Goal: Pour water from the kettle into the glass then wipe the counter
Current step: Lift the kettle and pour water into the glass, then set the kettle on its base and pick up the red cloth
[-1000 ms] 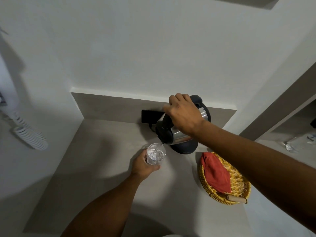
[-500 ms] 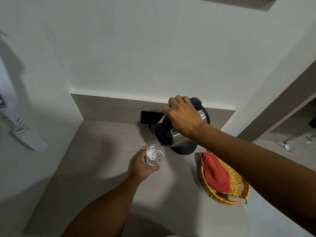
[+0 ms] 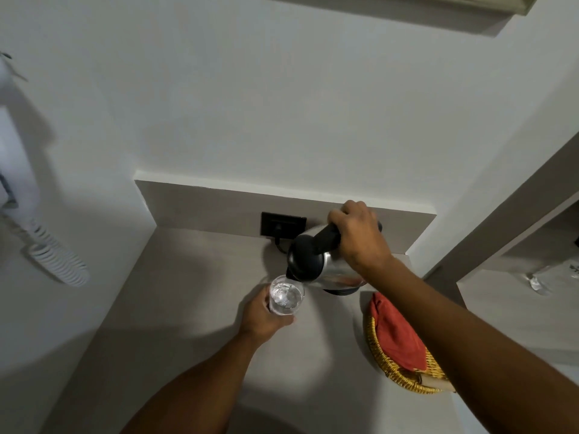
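The right hand (image 3: 358, 236) is wrapped around the black handle of the kettle (image 3: 319, 264), fingers closed over the top of it, and holds the steel body tipped down to the left so that the spout sits right at the rim of the glass (image 3: 285, 298). The left hand (image 3: 261, 314) grips the glass from its near-left side, fingers curled round the wall; water shows inside. Whether the glass rests on the counter (image 3: 175, 308) or is lifted just off it cannot be told. Both sit toward the back of the counter, a little right of its middle.

Behind the kettle, on the low backsplash along the counter's rear edge, is a black wall socket (image 3: 283, 223) with a plug and cord running down toward the kettle. Under the kettle's right side a dark round base (image 3: 341, 291) shows, partly hidden. Near the counter's right edge — just beside the right forearm — lies a yellow woven basket (image 3: 404, 380) holding a red cloth (image 3: 396, 333). On the left wall hangs a white coiled cord (image 3: 53, 261).

On the lower shelf at the far right lies some clear plastic wrapping (image 3: 545, 278) — its dark print is too blurred to read.
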